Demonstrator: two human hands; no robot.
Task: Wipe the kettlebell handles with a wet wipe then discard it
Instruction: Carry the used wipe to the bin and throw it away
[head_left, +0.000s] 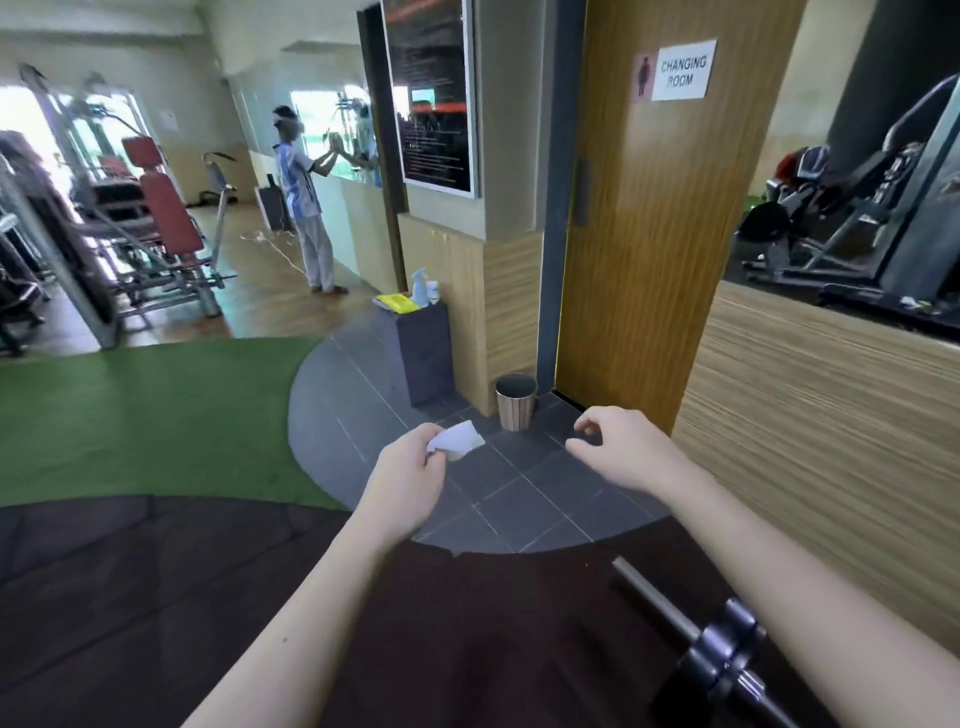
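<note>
The left hand pinched a crumpled white wipe between thumb and fingers, held in the air over the grey tiled floor. The right hand hung beside it, fingers loosely curled and holding nothing. A metal bin stood ahead by the corner of the wooden door. A barbell lay on the dark mat.

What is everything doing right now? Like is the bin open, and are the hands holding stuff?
wet wipe: crumpled, pinched in the left hand, not yet binned.
left hand: gripping the wipe.
right hand: holding nothing, fingers loosely curled.
bin: upright on the floor, no lid, open top.
changing room door: looks shut.
spray bottle: standing upright on the dark stand.
</note>
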